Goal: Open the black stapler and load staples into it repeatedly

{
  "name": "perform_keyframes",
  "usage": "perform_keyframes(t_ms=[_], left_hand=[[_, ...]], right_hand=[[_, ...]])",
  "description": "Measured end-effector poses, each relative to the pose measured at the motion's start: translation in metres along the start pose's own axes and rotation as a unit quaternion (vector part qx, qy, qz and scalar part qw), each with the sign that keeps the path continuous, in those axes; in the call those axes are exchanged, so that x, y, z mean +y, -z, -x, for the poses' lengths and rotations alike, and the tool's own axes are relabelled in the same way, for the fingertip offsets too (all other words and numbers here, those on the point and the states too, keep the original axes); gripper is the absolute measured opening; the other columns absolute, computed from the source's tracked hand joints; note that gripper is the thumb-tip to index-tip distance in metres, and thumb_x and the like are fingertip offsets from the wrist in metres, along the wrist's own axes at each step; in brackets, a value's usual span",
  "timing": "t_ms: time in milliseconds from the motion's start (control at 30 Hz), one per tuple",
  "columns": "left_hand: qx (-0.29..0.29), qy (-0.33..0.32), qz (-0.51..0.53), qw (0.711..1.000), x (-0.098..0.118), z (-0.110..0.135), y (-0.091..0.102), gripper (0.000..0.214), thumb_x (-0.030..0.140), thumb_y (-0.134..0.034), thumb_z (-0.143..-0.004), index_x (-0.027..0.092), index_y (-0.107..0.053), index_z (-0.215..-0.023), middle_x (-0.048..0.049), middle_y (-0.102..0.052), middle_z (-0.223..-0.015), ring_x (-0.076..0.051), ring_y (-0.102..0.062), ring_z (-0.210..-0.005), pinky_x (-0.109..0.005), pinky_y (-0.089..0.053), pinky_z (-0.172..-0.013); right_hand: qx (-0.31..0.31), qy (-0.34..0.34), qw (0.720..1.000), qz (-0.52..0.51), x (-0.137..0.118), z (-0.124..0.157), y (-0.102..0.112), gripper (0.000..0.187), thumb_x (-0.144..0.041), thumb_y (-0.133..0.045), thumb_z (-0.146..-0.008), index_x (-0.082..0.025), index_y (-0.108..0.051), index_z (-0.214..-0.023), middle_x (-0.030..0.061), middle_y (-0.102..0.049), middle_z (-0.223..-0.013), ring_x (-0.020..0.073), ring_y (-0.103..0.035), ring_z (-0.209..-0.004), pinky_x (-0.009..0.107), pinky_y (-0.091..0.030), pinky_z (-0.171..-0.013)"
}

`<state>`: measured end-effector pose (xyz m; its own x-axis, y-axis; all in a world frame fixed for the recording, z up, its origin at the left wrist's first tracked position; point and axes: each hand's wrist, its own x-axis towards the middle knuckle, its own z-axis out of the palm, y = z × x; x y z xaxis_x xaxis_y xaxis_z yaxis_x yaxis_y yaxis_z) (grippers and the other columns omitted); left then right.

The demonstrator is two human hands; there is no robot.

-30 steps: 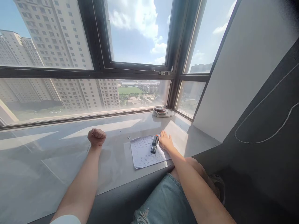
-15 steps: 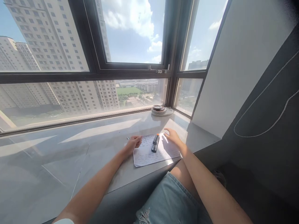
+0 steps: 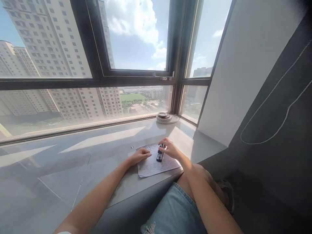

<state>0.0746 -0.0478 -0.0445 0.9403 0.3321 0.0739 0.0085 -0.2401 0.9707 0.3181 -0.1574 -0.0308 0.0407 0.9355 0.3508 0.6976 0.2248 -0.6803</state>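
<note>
A printed sheet of paper (image 3: 156, 165) lies on the grey stone window ledge (image 3: 97, 152) near its front edge. A black stapler (image 3: 160, 155) with an orange tip stands on the sheet. My right hand (image 3: 170, 149) is curled over the stapler's top, fingers closed around it. My left hand (image 3: 140, 155) rests on the paper's left side, fingers loosely bent and pressing the sheet down, a little left of the stapler.
A stack of round coasters or plates (image 3: 167, 117) sits in the ledge's far right corner by the window frame (image 3: 175, 65). A tiny metal bit (image 3: 132, 147) lies just beyond the paper. A white wall (image 3: 243, 65) and a dark panel (image 3: 280, 113) stand to the right. My denim shorts (image 3: 175, 211) show below.
My left hand came over from the bare ledge onto the paper. My right hand lifted off the sheet beside the stapler and closed on the stapler.
</note>
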Motion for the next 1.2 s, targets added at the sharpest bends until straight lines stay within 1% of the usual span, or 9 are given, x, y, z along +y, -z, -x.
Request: perform_keyframes(t_ms=[133,300,367,433,533,667,867,1067,1200], left_hand=[[-0.017,0.001,0.027,0.999,-0.003,0.000,0.003,0.060,0.056,-0.074,-0.083,0.021,-0.032,-0.059,0.0078,-0.023,-0.057,-0.007,-0.018,-0.051,-0.028,-0.011,-0.052],[-0.014,0.008,0.028,0.999,-0.003,0.001,0.003,0.063,0.059,-0.075,-0.080,0.021,-0.030,-0.058,0.0080,-0.023,-0.056,-0.007,-0.019,-0.051,-0.026,-0.014,-0.051],[0.024,-0.011,0.017,1.000,-0.001,0.000,0.002,0.060,0.058,-0.075,-0.080,0.020,-0.034,-0.059,0.0075,-0.026,-0.057,-0.007,-0.022,-0.052,-0.025,-0.016,-0.051],[0.098,-0.049,0.030,0.994,-0.001,-0.002,0.002,0.054,0.056,-0.073,-0.083,0.019,-0.040,-0.061,0.0066,-0.031,-0.058,-0.008,-0.028,-0.054,-0.025,-0.022,-0.053],[0.178,-0.078,0.086,0.977,-0.002,-0.004,0.005,0.048,0.054,-0.069,-0.086,0.019,-0.044,-0.065,0.0050,-0.039,-0.059,-0.009,-0.036,-0.056,-0.025,-0.032,-0.056],[0.175,-0.050,0.092,0.979,-0.004,-0.006,0.006,0.041,0.054,-0.070,-0.085,0.017,-0.053,-0.074,0.0029,-0.049,-0.068,-0.009,-0.043,-0.057,-0.025,-0.039,-0.057],[0.152,-0.012,-0.004,0.988,-0.006,-0.008,0.000,0.041,0.058,-0.064,-0.088,0.018,-0.056,-0.083,0.0073,-0.041,-0.058,-0.008,-0.032,-0.049,-0.023,-0.026,-0.048],[0.161,-0.012,-0.026,0.986,-0.008,-0.010,0.001,0.040,0.057,-0.064,-0.088,0.018,-0.057,-0.087,0.0072,-0.041,-0.061,-0.008,-0.032,-0.051,-0.022,-0.024,-0.048],[0.164,-0.008,-0.061,0.985,-0.008,-0.011,0.000,0.039,0.056,-0.066,-0.086,0.018,-0.059,-0.089,0.0061,-0.045,-0.062,-0.008,-0.034,-0.051,-0.022,-0.026,-0.049]], right_hand=[[-0.032,0.018,0.999,-0.017,0.005,0.001,0.006,0.024,-0.030,-0.061,-0.091,-0.025,-0.075,-0.110,0.0064,-0.056,-0.121,0.0171,-0.062,-0.091,0.037,-0.052,-0.091],[-0.020,0.003,0.999,0.025,0.014,0.004,0.007,0.048,-0.005,-0.051,-0.081,-0.025,-0.073,-0.119,0.0085,-0.061,-0.126,0.0216,-0.062,-0.108,0.042,-0.049,-0.102],[-0.020,0.024,0.998,0.063,0.016,0.006,0.007,0.053,-0.006,-0.060,-0.079,-0.026,-0.070,-0.127,0.0098,-0.059,-0.134,0.0256,-0.058,-0.121,0.045,-0.045,-0.109],[-0.030,0.061,0.993,0.096,0.016,0.007,0.008,0.057,-0.012,-0.072,-0.076,-0.026,-0.066,-0.131,0.0109,-0.056,-0.143,0.0291,-0.053,-0.130,0.047,-0.041,-0.113],[-0.050,0.106,0.985,0.127,0.013,0.005,0.008,0.048,-0.015,-0.078,-0.076,-0.024,-0.067,-0.122,0.0102,-0.063,-0.134,0.0280,-0.058,-0.122,0.045,-0.043,-0.107],[-0.057,0.109,0.976,0.181,0.006,0.000,0.003,0.023,-0.017,-0.072,-0.086,-0.023,-0.067,-0.108,0.0049,-0.071,-0.102,0.0230,-0.065,-0.098,0.038,-0.044,-0.095],[-0.038,0.104,0.979,0.172,-0.005,0.002,-0.006,0.017,-0.024,-0.069,-0.091,-0.022,-0.064,-0.107,0.0058,-0.068,-0.102,0.0230,-0.062,-0.095,0.031,-0.044,-0.081],[-0.044,0.103,0.976,0.188,-0.003,0.000,-0.009,0.019,-0.027,-0.070,-0.091,-0.022,-0.065,-0.109,0.0063,-0.068,-0.102,0.0234,-0.061,-0.095,0.033,-0.045,-0.083],[-0.043,0.111,0.981,0.155,-0.006,0.000,-0.007,0.021,-0.031,-0.073,-0.088,-0.023,-0.067,-0.106,0.0064,-0.068,-0.101,0.0244,-0.060,-0.097,0.034,-0.046,-0.086]])
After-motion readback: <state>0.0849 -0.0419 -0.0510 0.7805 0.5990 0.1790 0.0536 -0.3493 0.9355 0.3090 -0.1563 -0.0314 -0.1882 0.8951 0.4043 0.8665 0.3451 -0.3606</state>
